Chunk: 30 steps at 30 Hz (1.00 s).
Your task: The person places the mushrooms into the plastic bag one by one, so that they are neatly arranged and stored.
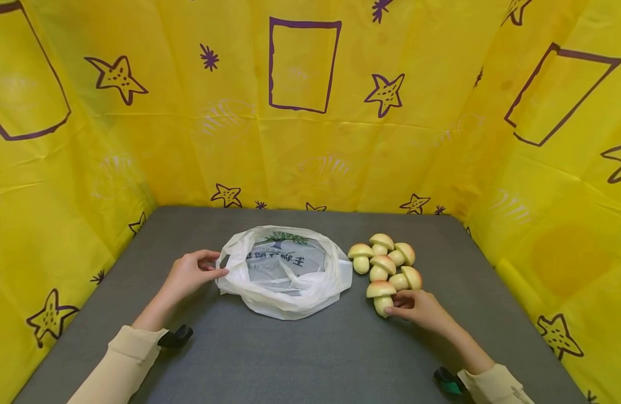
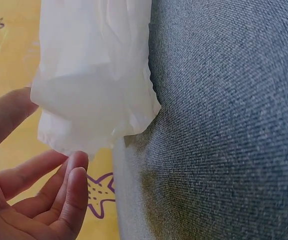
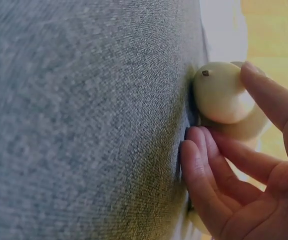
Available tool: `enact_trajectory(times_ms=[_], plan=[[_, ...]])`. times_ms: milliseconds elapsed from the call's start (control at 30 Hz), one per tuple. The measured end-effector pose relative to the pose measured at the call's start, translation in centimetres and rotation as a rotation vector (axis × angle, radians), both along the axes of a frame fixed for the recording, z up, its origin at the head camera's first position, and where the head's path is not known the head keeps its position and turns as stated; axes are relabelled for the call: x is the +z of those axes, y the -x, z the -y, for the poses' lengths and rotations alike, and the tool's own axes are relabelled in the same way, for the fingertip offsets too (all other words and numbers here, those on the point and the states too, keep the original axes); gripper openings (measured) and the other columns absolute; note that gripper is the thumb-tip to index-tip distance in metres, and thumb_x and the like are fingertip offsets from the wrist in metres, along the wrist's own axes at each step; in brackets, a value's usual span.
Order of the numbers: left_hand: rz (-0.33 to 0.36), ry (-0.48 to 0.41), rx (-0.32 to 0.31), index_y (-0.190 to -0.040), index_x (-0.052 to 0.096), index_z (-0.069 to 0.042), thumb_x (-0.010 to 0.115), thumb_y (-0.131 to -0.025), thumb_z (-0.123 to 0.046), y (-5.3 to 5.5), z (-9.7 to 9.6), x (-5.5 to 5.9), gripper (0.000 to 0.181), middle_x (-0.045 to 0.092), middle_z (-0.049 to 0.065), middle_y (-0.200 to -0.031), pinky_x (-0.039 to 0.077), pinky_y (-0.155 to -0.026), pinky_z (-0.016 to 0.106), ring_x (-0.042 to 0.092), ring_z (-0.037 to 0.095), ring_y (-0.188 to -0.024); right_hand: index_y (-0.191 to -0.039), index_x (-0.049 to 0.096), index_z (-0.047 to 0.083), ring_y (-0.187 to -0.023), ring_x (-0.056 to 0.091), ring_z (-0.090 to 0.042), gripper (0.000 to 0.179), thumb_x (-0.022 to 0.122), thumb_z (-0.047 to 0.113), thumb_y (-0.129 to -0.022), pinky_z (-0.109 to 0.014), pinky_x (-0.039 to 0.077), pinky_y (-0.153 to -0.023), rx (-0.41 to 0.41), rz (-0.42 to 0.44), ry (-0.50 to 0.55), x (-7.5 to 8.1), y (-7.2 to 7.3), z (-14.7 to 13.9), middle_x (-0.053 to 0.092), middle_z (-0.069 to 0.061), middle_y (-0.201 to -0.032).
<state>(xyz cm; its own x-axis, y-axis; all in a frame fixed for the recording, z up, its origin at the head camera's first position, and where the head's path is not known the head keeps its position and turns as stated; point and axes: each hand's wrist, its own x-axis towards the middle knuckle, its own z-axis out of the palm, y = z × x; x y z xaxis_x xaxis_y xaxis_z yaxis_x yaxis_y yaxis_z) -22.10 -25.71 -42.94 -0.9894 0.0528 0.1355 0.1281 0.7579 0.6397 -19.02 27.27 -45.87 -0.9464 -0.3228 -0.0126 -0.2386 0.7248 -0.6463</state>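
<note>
A white plastic bag (image 1: 285,306) with its mouth rolled wide lies on the grey table, dark lettering and a green print inside. At its left rim my left hand (image 1: 194,272) holds the edge between thumb and fingers; the left wrist view shows the bag's pale side (image 2: 93,75) by the fingertips. Several toy mushrooms (image 1: 382,264) with orange-yellow caps and cream stems cluster right of the bag. My right hand (image 1: 416,308) grips the nearest mushroom (image 1: 381,290), thumb on its stem. The right wrist view shows its rounded stem end (image 3: 221,95), the fingers partly behind it.
The grey cloth-covered table (image 1: 300,359) is enclosed at the back and sides by a yellow curtain (image 1: 300,151) with starfish drawings. Dark bands sit at both wrists, near the cream sleeves (image 1: 120,359).
</note>
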Motion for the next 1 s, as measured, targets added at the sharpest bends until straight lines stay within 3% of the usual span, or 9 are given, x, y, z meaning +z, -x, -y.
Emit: enact_trajectory(times_ms=[200, 400, 600, 867, 1000], plan=[[0.018, -0.026, 0.008, -0.114, 0.060, -0.002, 0.077, -0.075, -0.041, 0.0, -0.1, -0.2, 0.058, 0.067, 0.017, -0.103, 0.051, -0.069, 0.032, 0.065, 0.024, -0.086, -0.098, 0.070, 0.006, -0.077, 0.067, -0.010, 0.039, 0.074, 0.039, -0.078, -0.021, 0.049, -0.063, -0.020, 0.001, -0.024, -0.1, 0.2, 0.4, 0.071, -0.002, -0.089], [-0.006, -0.067, 0.028, -0.108, 0.049, -0.005, 0.079, -0.074, -0.036, -0.1, -0.2, -0.3, 0.055, 0.062, 0.019, -0.109, 0.051, -0.072, 0.034, 0.065, 0.029, -0.091, -0.094, 0.070, 0.009, -0.075, 0.065, -0.008, 0.035, 0.074, 0.040, -0.078, -0.022, 0.048, -0.061, -0.016, 0.006, -0.026, 0.0, 0.4, 0.8, 0.071, -0.003, -0.089], [-0.009, -0.068, 0.030, -0.105, 0.050, -0.006, 0.079, -0.074, -0.037, -0.1, -0.3, -0.2, 0.052, 0.062, 0.016, -0.106, 0.051, -0.072, 0.033, 0.065, 0.029, -0.092, -0.093, 0.070, 0.008, -0.071, 0.063, -0.006, 0.034, 0.074, 0.039, -0.078, -0.022, 0.048, -0.059, -0.011, 0.031, -0.009, 0.1, 0.4, 1.0, 0.071, -0.002, -0.087], [0.022, -0.064, 0.029, -0.117, 0.054, -0.002, 0.077, -0.076, -0.038, 0.0, -0.1, -0.3, 0.060, 0.064, 0.019, -0.110, 0.053, -0.076, 0.040, 0.064, 0.031, -0.094, -0.087, 0.069, 0.010, -0.061, 0.059, -0.002, 0.030, 0.073, 0.039, -0.079, -0.023, 0.047, -0.055, -0.008, 0.048, 0.010, 0.2, 0.5, 1.2, 0.069, 0.002, -0.077], [0.028, -0.052, 0.025, -0.118, 0.057, -0.001, 0.077, -0.077, -0.036, 0.1, -0.1, -0.5, 0.058, 0.066, 0.018, -0.107, 0.054, -0.074, 0.037, 0.066, 0.029, -0.091, -0.087, 0.069, 0.011, -0.062, 0.060, -0.003, 0.029, 0.073, 0.039, -0.078, -0.023, 0.047, -0.056, -0.014, 0.054, 0.013, 0.2, 0.5, 1.4, 0.069, 0.001, -0.077]])
